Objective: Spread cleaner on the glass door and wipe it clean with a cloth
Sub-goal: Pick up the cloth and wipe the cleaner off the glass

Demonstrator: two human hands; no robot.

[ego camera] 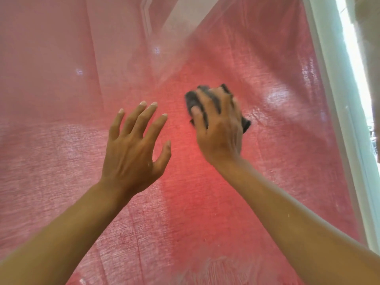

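The glass door (257, 58) fills the view, with a red curtain behind the pane. A bunched dark grey cloth (192, 99) is pressed against the glass near the middle, and my right hand (219, 124) covers it with fingers curled over the wad. My left hand (133, 145) is raised just to the left, fingers straight and spread, holding nothing. Whether its palm touches the glass cannot be told. Whitish smears of cleaner (218, 266) show low on the pane.
A white door frame (333, 95) runs down the right side, with bright daylight beyond it. Hazy reflections lie across the upper glass. The red curtain (51, 182) hangs behind the whole pane.
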